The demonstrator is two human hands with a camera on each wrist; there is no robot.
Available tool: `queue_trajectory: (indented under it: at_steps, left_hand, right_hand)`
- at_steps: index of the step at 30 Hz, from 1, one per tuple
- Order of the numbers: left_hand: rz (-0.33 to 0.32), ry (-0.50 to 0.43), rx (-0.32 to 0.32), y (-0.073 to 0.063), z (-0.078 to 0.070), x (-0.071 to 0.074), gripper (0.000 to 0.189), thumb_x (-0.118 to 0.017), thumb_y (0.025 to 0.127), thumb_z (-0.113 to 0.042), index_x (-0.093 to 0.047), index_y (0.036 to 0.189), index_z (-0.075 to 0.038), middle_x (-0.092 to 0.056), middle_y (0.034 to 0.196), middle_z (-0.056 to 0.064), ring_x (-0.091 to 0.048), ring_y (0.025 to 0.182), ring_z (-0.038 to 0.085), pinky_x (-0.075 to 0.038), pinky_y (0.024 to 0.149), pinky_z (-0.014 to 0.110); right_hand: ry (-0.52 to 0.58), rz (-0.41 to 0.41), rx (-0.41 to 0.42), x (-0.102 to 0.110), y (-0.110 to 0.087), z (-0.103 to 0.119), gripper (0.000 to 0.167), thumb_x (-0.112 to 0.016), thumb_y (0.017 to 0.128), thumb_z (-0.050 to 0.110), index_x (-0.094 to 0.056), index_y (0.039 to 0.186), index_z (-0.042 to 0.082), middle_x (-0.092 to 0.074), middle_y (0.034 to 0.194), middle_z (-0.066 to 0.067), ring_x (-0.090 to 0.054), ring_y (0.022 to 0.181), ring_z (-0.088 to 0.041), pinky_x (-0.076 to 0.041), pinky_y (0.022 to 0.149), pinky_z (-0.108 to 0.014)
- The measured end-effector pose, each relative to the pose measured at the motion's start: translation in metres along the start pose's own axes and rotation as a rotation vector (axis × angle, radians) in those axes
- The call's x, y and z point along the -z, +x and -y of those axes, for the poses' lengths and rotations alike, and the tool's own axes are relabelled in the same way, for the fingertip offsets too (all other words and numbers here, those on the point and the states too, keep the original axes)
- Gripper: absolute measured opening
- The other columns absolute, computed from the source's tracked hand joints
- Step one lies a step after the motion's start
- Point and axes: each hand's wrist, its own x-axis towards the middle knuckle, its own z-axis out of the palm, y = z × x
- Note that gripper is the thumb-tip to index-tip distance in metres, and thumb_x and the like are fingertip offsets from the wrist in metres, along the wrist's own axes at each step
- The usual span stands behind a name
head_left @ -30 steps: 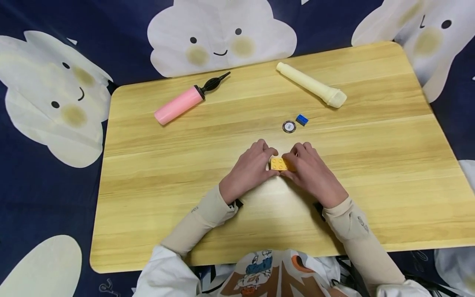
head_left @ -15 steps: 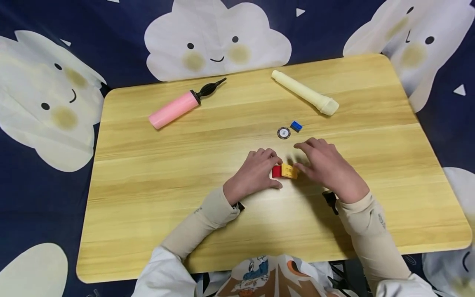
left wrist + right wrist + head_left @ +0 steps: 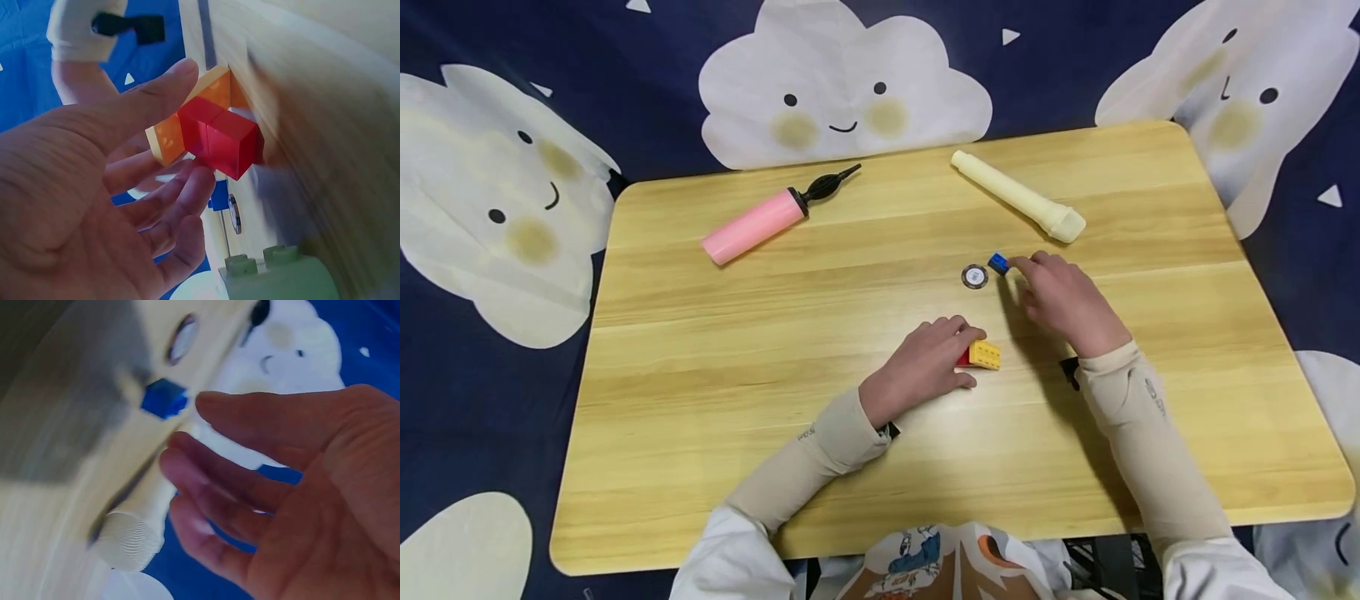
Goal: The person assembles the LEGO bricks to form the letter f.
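Observation:
In the head view, a yellow studded toy brick (image 3: 985, 355) sits on a red brick piece (image 3: 963, 359). My left hand (image 3: 921, 367) holds them, its index finger along the yellow brick's top edge. The left wrist view shows the thumb by the yellow brick (image 3: 167, 139) and fingertips under the red piece (image 3: 219, 134), which has a seam down its middle. My right hand (image 3: 1067, 296) reaches to a small blue brick (image 3: 998, 263), its index fingertip right at the edge. From the right wrist, the thumb and fingers lie apart beside the blue brick (image 3: 164, 399).
A round poker chip (image 3: 974, 277) lies left of the blue brick. Farther back are a cream toy microphone (image 3: 1018, 197) and a pink balloon pump (image 3: 756, 227). At the bottom of the left wrist view, a pale green piece with knobs (image 3: 281, 278) shows, hidden in the head view.
Both hands were at the yellow brick; my right hand has let go, moved off to the right, then forward to the blue brick. My left hand has stayed at the bricks.

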Motion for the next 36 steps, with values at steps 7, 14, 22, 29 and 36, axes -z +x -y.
queue_trajectory:
  at_steps: [7,14,22,29,36]
  left_hand:
    - [-0.042,-0.024,-0.003,-0.004,-0.007,-0.007,0.061,-0.077,0.089,-0.037,-0.055,0.141,-0.015,-0.058,0.117,0.002,-0.056,0.090,0.016,-0.048,0.075,0.031]
    - [-0.085,-0.118,-0.010,-0.009,-0.008,-0.012,0.051,-0.074,0.092,-0.032,-0.058,0.136,-0.013,-0.056,0.112,0.003,-0.056,0.087,0.014,-0.049,0.071,0.026]
    - [-0.139,-0.105,-0.002,-0.011,-0.005,-0.011,0.043,-0.070,0.095,-0.033,-0.060,0.130,-0.011,-0.057,0.109,0.005,-0.054,0.084,0.012,-0.050,0.073,0.024]
    - [-0.142,-0.127,0.043,-0.014,-0.003,-0.010,0.041,-0.069,0.096,-0.030,-0.058,0.130,-0.009,-0.057,0.108,0.004,-0.053,0.082,0.012,-0.049,0.072,0.022]
    - [-0.138,-0.168,0.039,-0.017,-0.001,-0.009,0.040,-0.068,0.096,-0.027,-0.057,0.129,-0.008,-0.057,0.108,0.003,-0.051,0.081,0.010,-0.045,0.070,0.019]
  right_hand:
    - [-0.014,0.026,0.021,-0.013,0.024,-0.017,0.059,-0.059,0.088,-0.009,-0.050,0.144,0.005,-0.060,0.099,-0.024,-0.060,0.080,-0.037,-0.051,0.066,-0.052]
    - [-0.026,0.055,0.011,-0.025,0.031,-0.019,0.051,-0.066,0.088,-0.004,-0.057,0.137,0.006,-0.059,0.102,-0.023,-0.060,0.081,-0.037,-0.051,0.068,-0.053]
    - [-0.059,0.009,0.029,-0.026,0.033,-0.018,0.035,-0.069,0.087,-0.002,-0.063,0.121,-0.001,-0.060,0.096,-0.021,-0.060,0.076,-0.036,-0.050,0.068,-0.053]
    - [-0.079,-0.007,0.022,-0.020,0.031,-0.012,0.025,-0.071,0.089,0.004,-0.062,0.111,-0.005,-0.060,0.094,-0.022,-0.060,0.077,-0.036,-0.050,0.068,-0.054]
    - [-0.055,-0.079,0.070,-0.015,0.020,-0.002,0.015,-0.071,0.089,0.005,-0.062,0.097,-0.003,-0.057,0.085,-0.016,-0.053,0.069,-0.030,-0.048,0.061,-0.048]
